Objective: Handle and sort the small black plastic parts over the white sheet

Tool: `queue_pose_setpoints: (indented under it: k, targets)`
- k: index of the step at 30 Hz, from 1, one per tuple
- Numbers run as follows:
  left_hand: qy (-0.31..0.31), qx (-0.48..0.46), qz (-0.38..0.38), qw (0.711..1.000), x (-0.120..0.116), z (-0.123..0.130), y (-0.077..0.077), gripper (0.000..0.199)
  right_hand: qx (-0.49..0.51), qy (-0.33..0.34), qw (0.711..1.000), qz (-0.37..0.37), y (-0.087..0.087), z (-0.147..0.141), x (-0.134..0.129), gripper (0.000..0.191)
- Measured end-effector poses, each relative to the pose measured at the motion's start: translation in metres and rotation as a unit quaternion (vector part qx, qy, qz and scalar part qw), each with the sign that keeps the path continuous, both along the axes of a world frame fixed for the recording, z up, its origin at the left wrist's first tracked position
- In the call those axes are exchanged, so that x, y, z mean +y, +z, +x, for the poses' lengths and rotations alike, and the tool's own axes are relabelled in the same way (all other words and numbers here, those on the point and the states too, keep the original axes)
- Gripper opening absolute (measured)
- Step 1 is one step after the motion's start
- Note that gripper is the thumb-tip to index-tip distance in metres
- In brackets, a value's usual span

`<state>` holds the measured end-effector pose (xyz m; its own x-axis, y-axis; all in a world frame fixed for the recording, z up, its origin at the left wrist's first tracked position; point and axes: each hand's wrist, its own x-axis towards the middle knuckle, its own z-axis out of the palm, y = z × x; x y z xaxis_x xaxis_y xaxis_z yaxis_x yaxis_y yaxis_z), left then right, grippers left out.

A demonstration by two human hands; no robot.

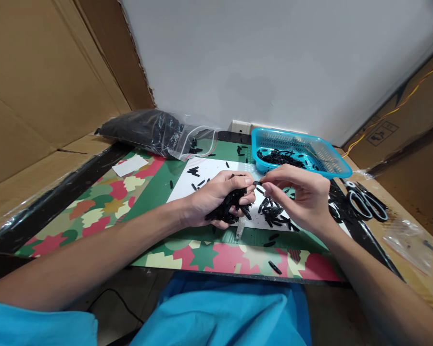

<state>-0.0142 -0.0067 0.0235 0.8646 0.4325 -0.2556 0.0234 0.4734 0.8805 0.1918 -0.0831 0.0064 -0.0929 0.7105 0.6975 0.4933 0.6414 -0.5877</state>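
My left hand [223, 194] is closed around a bunch of small black elongated plastic pieces [228, 206], some poking out below the fingers. Between its thumb and forefinger and the fingertips of my right hand [298, 192] there is one small black piece [257, 183]; the right hand pinches its near end. Beneath both hands lies a white sheet [180, 185] with loose black pieces [272, 214] heaped on its right part. A short clear strip or tube [240, 228] shows under the left hand; its kind I cannot tell.
Behind the right hand stands a blue basket [337, 166] holding many black pieces. A zip bag [140, 129] full of dark pieces lies back left. Scissors [364, 202] and a small clear bag [409, 245] rest at right. Cardboard [50, 72] walls the left side.
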Motion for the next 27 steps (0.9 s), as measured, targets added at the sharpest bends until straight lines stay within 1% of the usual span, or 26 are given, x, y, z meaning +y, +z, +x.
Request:
queue_pose_setpoints:
  k: [3,8,12,19,23,27]
  targets:
    - [0.000,0.009,0.012,1.000,0.000,0.000,-0.001,0.036,-0.011,0.006,1.000,-0.026,0.000,0.003,0.001,0.010]
    - [-0.010,0.025,0.014,1.000,0.002,-0.001,-0.004,0.035,0.011,0.077,0.991,-0.113,-0.001,0.009,0.005,0.010]
    - [-0.004,0.036,0.026,0.999,0.001,-0.001,-0.004,0.037,0.027,0.104,0.985,-0.134,-0.001,0.011,0.006,0.011]
    - [0.001,0.056,0.030,0.998,0.001,0.001,-0.004,0.038,-0.022,0.108,0.985,-0.134,0.003,0.011,0.007,0.014]
    - [0.011,0.063,0.032,0.997,0.000,0.003,-0.006,0.040,-0.069,0.077,0.991,-0.084,0.003,0.008,0.007,0.016]
    - [0.026,0.067,0.045,0.996,-0.002,0.005,-0.007,0.040,-0.084,0.048,0.995,-0.038,0.000,0.004,0.007,0.016]
